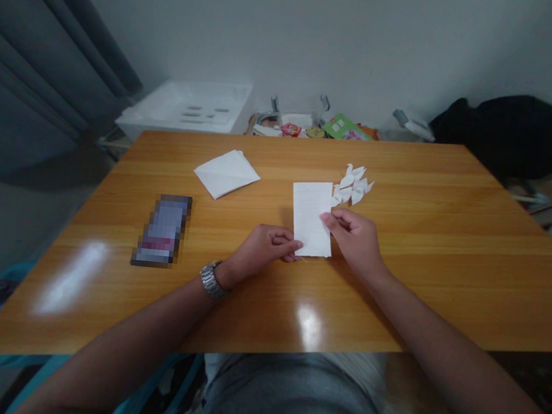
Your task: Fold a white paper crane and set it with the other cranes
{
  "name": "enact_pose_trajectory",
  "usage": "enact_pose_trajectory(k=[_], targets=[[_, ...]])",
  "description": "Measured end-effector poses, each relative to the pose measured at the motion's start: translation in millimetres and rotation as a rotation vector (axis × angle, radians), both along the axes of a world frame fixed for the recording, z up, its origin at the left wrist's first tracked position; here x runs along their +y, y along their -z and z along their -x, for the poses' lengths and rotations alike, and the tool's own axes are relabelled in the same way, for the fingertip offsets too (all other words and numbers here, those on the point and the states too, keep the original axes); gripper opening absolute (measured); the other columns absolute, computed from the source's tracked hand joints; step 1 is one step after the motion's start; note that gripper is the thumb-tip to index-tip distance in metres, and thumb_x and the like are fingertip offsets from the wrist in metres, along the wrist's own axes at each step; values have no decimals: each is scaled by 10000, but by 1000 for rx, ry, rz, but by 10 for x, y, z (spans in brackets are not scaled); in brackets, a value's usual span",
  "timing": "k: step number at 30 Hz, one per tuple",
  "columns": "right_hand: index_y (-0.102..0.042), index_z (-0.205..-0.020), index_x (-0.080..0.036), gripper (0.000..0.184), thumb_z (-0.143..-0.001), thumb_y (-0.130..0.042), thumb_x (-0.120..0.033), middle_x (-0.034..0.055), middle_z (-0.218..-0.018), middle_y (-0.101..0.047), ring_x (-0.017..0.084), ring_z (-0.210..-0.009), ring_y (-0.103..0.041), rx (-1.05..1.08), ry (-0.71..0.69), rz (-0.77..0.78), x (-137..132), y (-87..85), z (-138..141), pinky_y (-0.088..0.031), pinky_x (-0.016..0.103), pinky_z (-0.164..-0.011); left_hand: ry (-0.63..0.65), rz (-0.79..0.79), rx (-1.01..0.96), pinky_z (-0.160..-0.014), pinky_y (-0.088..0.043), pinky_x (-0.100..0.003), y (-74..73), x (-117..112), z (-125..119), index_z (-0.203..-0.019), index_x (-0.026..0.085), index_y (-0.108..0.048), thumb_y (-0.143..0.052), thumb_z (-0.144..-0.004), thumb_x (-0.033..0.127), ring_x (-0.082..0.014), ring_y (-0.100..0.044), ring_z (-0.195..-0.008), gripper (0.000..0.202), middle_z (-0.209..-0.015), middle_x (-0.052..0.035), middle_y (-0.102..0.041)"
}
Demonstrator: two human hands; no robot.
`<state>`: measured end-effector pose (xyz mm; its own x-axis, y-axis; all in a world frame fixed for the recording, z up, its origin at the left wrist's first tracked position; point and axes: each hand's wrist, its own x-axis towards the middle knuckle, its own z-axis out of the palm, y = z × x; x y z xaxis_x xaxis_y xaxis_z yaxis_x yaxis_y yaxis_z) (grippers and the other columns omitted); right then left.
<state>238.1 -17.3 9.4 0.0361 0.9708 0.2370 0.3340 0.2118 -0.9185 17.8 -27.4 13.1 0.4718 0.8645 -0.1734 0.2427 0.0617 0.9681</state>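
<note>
A white folded sheet of paper [310, 215] lies lengthwise on the wooden table [423, 247]. My left hand [264, 250], with a metal watch on the wrist, has curled fingers pinching the sheet's near left corner. My right hand [355, 239] pinches the sheet's right edge between thumb and fingers. Just beyond the sheet sits a cluster of small white folded paper cranes [353, 184].
A stack of white square papers [227, 173] lies to the left on the table. A phone [163, 230] rests flat nearer the left edge. Behind the table are a white plastic box [188, 109], small colourful items [313, 128] and a dark bag [508, 128].
</note>
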Motion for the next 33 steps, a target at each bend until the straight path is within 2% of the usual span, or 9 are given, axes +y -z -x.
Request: enact_pose_trajectory(k=[8, 14, 21, 33], targets=[[-689, -768, -186, 313, -890, -654, -472, 8, -688, -647, 153, -639, -567, -34, 20, -9, -13, -69, 14, -446, 267, -585, -19, -49, -12, -680, -569, -215, 31, 7, -6, -896, 133, -710, -698, -907, 459, -150, -746, -751, 327, -846, -88, -786], [-680, -781, -185, 295, -887, -663, -460, 9, -700, -645, 155, -646, -565, 7, 38, -30, 9, -54, -14, -443, 268, -589, 66, 2, -98, -778, -605, -260, 81, 9, -29, -945, 110, -718, -671, -926, 474, -157, -752, -818, 368, -940, -118, -788], [-666, -758, -189, 326, -879, -669, -493, 2, -681, -622, 154, -638, -546, 16, 43, -34, 8, -62, -11, -436, 266, -582, 51, 33, -126, -772, -612, -275, 75, 5, -9, -926, 105, -703, -699, -901, 490, -157, -747, -790, 385, -925, -123, -787], [-657, -749, -189, 327, -891, -668, -483, -9, -668, -576, 143, -627, -504, 25, 53, -40, 19, -53, -34, -393, 269, -578, 63, -65, -93, -799, -580, -257, 126, 12, -2, -955, 148, -678, -731, -879, 384, -151, -742, -833, 253, -887, -74, -777]])
